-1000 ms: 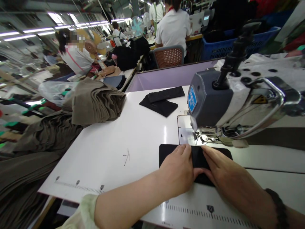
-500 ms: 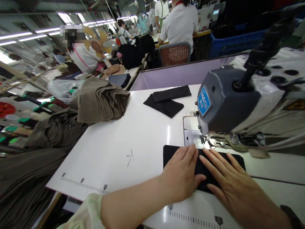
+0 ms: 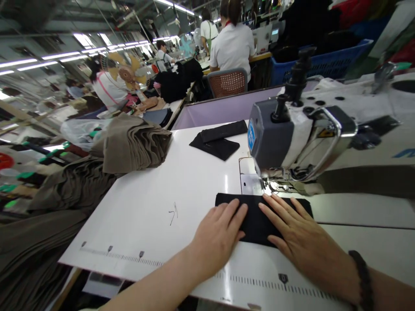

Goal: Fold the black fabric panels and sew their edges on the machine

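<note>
A folded black fabric piece point(image 3: 256, 220) lies flat on the white sewing table, just in front of the sewing machine point(image 3: 270, 134). My left hand point(image 3: 218, 233) rests on its left part, fingertips on the cloth and thumb by the near edge. Flat on the right part is my right hand point(image 3: 293, 233), its fingers spread; a dark bracelet circles that wrist. The presser foot point(image 3: 279, 185) sits just beyond the cloth's far edge. Farther back, two folded black pieces point(image 3: 218, 140) overlap on the table. Neither hand grips anything.
Stacked grey-brown fabric point(image 3: 134, 144) stands on the table's left side, with more hanging beside it point(image 3: 29, 255). A printed ruler scale point(image 3: 142, 255) runs along the near edge. Behind are a blue crate point(image 3: 317, 62), a chair point(image 3: 227, 83), a fan point(image 3: 126, 71) and several people at work.
My left hand has slid left, away from my right hand, baring the middle of the cloth. The camera view has shifted, showing more of the machine's arm.
</note>
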Tool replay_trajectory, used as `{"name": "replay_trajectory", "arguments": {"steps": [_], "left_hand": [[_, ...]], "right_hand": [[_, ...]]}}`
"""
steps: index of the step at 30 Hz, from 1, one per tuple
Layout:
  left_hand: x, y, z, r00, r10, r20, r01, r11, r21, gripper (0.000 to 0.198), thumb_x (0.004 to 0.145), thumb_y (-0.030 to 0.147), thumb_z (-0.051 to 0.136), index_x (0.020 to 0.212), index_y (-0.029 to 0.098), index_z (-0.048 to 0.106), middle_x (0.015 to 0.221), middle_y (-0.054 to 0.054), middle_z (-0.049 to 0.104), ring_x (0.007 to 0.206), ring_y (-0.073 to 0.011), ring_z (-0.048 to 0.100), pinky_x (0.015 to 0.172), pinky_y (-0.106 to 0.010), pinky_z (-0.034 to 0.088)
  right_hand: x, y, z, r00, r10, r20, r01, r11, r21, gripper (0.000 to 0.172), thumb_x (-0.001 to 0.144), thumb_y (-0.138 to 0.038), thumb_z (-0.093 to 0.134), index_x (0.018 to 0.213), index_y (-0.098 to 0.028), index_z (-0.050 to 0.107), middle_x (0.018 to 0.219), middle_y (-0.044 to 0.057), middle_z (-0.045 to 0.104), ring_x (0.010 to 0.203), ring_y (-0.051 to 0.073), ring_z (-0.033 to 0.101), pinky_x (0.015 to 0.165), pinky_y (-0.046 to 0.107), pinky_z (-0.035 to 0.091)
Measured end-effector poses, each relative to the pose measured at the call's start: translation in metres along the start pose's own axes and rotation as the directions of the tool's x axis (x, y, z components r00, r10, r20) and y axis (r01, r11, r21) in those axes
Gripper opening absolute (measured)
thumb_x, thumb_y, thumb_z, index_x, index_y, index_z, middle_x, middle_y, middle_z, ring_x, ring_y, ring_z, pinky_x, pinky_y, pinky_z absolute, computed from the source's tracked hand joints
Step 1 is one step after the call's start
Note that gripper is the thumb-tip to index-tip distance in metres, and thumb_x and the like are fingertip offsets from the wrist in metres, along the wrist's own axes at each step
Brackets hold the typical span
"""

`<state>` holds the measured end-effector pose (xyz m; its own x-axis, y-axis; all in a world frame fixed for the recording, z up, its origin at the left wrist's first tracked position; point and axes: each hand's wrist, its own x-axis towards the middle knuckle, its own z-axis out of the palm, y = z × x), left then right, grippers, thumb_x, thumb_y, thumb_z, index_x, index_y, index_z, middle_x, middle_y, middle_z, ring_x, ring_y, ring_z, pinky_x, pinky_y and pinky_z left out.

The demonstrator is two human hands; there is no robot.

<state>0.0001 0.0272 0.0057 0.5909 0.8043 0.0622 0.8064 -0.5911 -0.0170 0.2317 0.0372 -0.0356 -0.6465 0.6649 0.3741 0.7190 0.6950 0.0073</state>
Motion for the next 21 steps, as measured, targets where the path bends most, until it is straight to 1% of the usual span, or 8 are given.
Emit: {"name": "replay_trajectory", "arguments": {"steps": [3,6,7,9,12,15,17,21], "left_hand": [[0.011,0.011,-0.007,0.998,0.026,0.064,-0.024,0.999,-0.039,0.044,0.093,0.041,0.043,0.127,0.013,0.048,0.123,-0.013,0.056,0.104,-0.0266,0.056,0.086,-0.041,0.047],[0.032,-0.006,-0.007,0.996,-0.018,0.088,0.022,0.999,-0.049,0.05,0.093,0.048,0.04,0.123,0.01,0.051,0.127,-0.013,0.054,0.114,-0.027,0.05,0.097,-0.045,0.04],[0.041,-0.014,-0.006,0.995,-0.02,0.1,0.026,0.998,-0.052,0.051,0.093,0.048,0.039,0.124,0.009,0.05,0.13,-0.013,0.052,0.119,-0.0267,0.047,0.101,-0.046,0.036],[0.058,-0.03,-0.005,0.992,-0.012,0.124,0.018,0.999,-0.044,0.053,0.093,0.048,0.04,0.126,0.007,0.047,0.136,-0.014,0.046,0.126,-0.0271,0.04,0.106,-0.049,0.029],[0.08,-0.038,-0.006,0.991,0.008,0.137,-0.009,1.0,0.004,0.054,0.09,0.044,0.049,0.127,0.005,0.045,0.136,-0.017,0.045,0.128,-0.0306,0.038,0.106,-0.051,0.027],[0.089,-0.025,-0.007,0.993,0.075,0.094,-0.076,0.997,0.006,0.041,0.089,0.029,0.055,0.122,0.006,0.05,0.127,-0.016,0.052,0.119,-0.0284,0.046,0.101,-0.042,0.036],[0.088,-0.013,-0.006,0.991,0.124,0.057,-0.122,0.992,-0.04,0.034,0.09,0.026,0.053,0.118,0.007,0.053,0.122,-0.015,0.054,0.114,-0.0261,0.051,0.096,-0.037,0.041],[0.083,0.002,0.0,0.995,0.102,0.018,-0.099,0.986,-0.131,0.043,0.09,0.042,0.048,0.114,0.007,0.053,0.121,-0.017,0.054,0.116,-0.0283,0.049,0.1,-0.042,0.038]], "right_hand": [[0.001,0.0,-0.004,0.998,0.045,-0.031,-0.045,0.999,0.019,0.048,0.089,-0.039,0.043,0.128,-0.012,0.047,0.135,0.017,0.044,0.125,0.029,0.039,0.094,0.05,0.04],[0.006,0.007,-0.017,0.995,0.095,-0.024,-0.093,0.992,0.086,0.042,0.09,-0.037,0.042,0.117,-0.007,0.054,0.123,0.019,0.053,0.114,0.027,0.05,0.088,0.042,0.047],[0.009,0.011,-0.022,0.997,0.073,-0.007,-0.072,0.991,0.114,0.038,0.09,-0.035,0.042,0.113,-0.008,0.057,0.117,0.018,0.057,0.108,0.025,0.054,0.085,0.04,0.048],[0.015,0.021,-0.029,0.998,-0.05,0.026,0.045,0.987,0.154,0.03,0.09,-0.031,0.043,0.105,-0.013,0.061,0.109,0.013,0.063,0.098,0.022,0.058,0.081,0.038,0.05],[0.021,0.035,-0.032,0.976,-0.218,0.025,0.212,0.966,0.146,0.025,0.088,-0.024,0.045,0.103,-0.016,0.064,0.107,0.008,0.065,0.094,0.021,0.059,0.079,0.037,0.049],[0.02,0.043,-0.028,0.968,-0.25,-0.004,0.248,0.96,0.131,0.026,0.088,-0.02,0.045,0.106,-0.017,0.064,0.11,0.007,0.064,0.095,0.019,0.059,0.078,0.035,0.049],[0.018,0.045,-0.025,0.969,-0.246,-0.009,0.245,0.96,0.135,0.027,0.089,-0.02,0.044,0.107,-0.017,0.064,0.112,0.009,0.063,0.096,0.019,0.059,0.077,0.034,0.049],[0.013,0.048,-0.022,0.981,-0.193,-0.013,0.192,0.971,0.145,0.03,0.092,-0.025,0.04,0.108,-0.017,0.063,0.104,0.011,0.063,0.088,0.018,0.061,0.072,0.033,0.05]]}}
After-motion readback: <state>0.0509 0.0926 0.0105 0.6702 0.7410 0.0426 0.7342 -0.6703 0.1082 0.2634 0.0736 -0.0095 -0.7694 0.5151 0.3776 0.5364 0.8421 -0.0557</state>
